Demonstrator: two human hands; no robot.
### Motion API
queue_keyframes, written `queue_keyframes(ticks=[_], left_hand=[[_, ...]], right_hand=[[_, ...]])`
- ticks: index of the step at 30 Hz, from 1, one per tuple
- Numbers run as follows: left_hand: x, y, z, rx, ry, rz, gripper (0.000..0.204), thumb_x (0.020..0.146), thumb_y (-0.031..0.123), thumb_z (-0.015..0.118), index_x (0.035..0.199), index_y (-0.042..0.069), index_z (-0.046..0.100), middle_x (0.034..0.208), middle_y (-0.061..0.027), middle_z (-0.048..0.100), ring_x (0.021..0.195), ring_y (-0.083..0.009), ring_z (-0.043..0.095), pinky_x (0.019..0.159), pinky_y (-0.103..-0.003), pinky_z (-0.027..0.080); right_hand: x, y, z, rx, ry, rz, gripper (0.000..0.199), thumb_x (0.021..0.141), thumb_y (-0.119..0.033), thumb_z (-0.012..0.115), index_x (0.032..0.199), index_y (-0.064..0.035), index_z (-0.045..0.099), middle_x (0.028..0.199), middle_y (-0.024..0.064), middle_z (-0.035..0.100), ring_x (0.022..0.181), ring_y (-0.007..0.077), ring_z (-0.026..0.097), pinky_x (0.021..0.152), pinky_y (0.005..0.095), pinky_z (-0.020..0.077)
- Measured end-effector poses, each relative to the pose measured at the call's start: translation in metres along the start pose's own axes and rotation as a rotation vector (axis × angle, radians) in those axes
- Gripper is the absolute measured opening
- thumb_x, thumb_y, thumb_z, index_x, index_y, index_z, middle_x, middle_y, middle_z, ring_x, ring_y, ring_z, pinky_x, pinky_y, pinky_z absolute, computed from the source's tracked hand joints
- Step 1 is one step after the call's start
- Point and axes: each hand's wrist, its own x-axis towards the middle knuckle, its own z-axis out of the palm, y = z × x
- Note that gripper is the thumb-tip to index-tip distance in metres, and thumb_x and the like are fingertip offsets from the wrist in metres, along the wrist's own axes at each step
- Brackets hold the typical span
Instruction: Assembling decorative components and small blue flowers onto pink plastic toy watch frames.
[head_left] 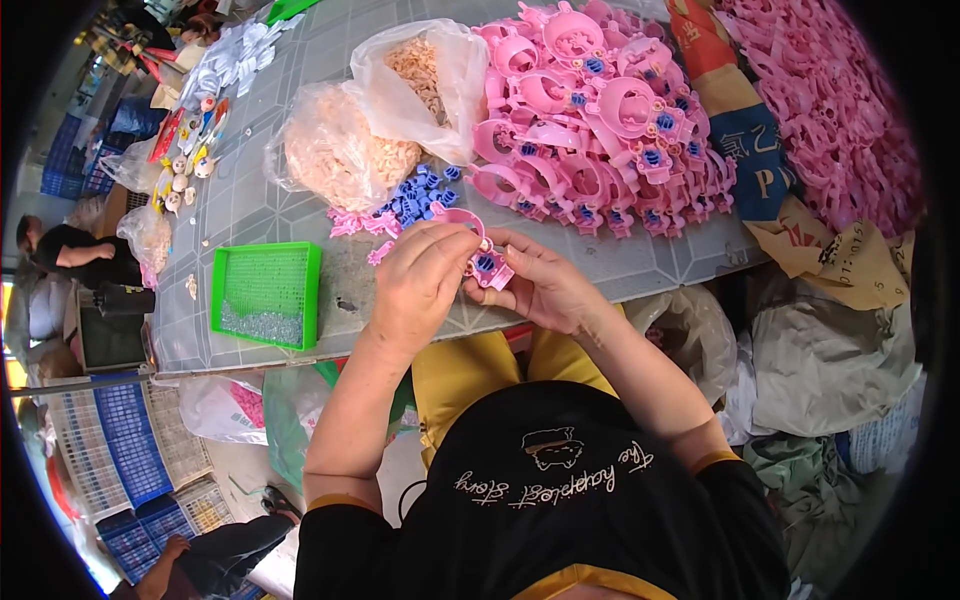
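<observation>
A pink plastic part (497, 280) with a rounded frame and a dark blue insert (486, 263) is held above the table's near edge. My right hand (545, 283) grips it from the right, thumb on top and fingers beneath. My left hand (425, 275) is closed, its fingertips pinched together at the part's left side; what they pinch is too small to make out. Just beyond my left hand lie a heap of small blue pieces (420, 195) and a few small pink pieces (362, 222).
A green tray (315, 295) of tiny clear bits stands left of my hands. Two plastic bags (345, 60) (300, 130) hold peach-coloured pieces. Pink parts (560, 140) with blue inserts are piled at the back. More pink parts (835, 100) fill the far right. Other people (85, 255) are at the left.
</observation>
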Motion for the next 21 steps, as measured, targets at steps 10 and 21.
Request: queue_keyframes(ticks=[10,21], left_hand=[[0.005,-0.002,-0.007,0.002,-0.133,0.074,0.02,0.082,-0.003,0.074,0.101,0.004,0.074,0.1,-0.0122,0.073,0.095,-0.0309,0.071,0.082,-0.04,0.057],[0.015,-0.009,-0.018,-0.101,-0.319,0.096,0.022,0.083,-0.001,0.069,0.104,0.005,0.073,0.103,-0.0127,0.073,0.101,-0.0336,0.07,0.086,-0.042,0.057]], right_hand=[[-0.002,-0.001,0.001,0.024,0.019,0.017,0.046,0.108,-0.03,0.054,0.145,-0.0034,0.048,0.13,0.0154,0.063,0.113,0.0307,0.069,0.103,0.0425,0.0566],[-0.004,-0.002,-0.004,-0.006,-0.004,0.037,0.05,0.106,-0.035,0.057,0.143,-0.0031,0.05,0.128,0.0158,0.064,0.108,0.0299,0.071,0.097,0.0409,0.0592]])
